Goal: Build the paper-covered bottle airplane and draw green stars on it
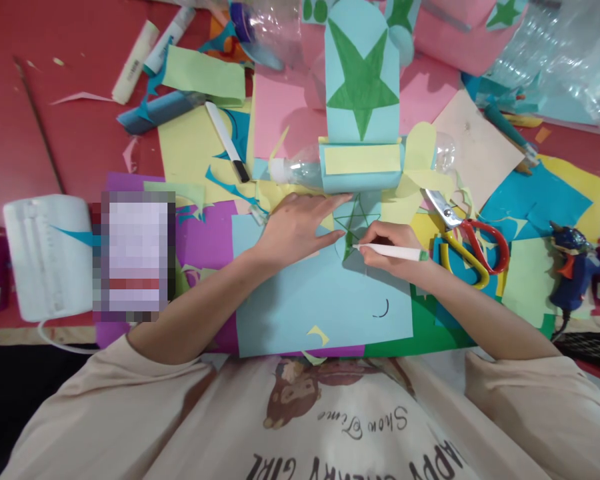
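My left hand [300, 227] lies flat, fingers spread, pressing on a light blue paper sheet [320, 300] and on the edge of a green star shape [356, 223]. My right hand [393, 250] grips a white marker [387, 252], its tip touching the star's outline on the blue sheet. Just beyond the star lies a plastic bottle [360, 167] on its side, wrapped in blue and yellow paper. Behind it stands a blue paper piece with a large green star [363, 77].
Red-and-yellow scissors [467, 237] lie right of my right hand. A blue glue gun [577, 270] sits at the far right. Coloured paper scraps, markers [227, 141] and glue sticks [135, 63] cover the red table. A white device [47, 257] sits at left.
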The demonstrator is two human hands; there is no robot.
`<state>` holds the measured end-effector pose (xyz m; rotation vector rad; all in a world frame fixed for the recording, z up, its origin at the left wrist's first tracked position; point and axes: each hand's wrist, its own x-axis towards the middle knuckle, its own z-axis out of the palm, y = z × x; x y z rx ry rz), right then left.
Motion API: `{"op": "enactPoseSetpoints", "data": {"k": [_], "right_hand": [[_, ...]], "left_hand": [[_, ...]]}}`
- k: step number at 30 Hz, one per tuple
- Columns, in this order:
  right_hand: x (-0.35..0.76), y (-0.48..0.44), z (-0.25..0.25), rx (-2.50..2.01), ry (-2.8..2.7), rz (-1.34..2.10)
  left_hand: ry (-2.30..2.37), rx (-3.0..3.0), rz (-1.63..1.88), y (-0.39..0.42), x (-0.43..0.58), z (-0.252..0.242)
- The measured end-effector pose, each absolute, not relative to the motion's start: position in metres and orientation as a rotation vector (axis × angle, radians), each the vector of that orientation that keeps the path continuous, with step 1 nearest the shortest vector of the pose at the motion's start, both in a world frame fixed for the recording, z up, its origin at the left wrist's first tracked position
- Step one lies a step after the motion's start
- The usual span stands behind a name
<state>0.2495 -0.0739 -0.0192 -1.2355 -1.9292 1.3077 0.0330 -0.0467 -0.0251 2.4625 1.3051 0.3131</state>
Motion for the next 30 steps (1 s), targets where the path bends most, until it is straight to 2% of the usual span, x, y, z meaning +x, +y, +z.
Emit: {"op": "enactPoseSetpoints", "data": {"k": [12,19,30], "right_hand": [[0.2487,-0.074,-0.0147,-1.198,-2.031,1.252],[0.247,-0.0722,-0.0137,-1.298,-1.771,1.251],[0.2464,-0.0722,-0.0188,-1.293,-1.824,1.163]], "left_hand": [[1.307,2.459,0.317,-0.0464,0.0339,-0.026],[1.308,2.432,0.303,-0.0469,0.0336,-0.0236],[1.315,2.438,0.298,-0.0468,0.033,-0.0231]]}}
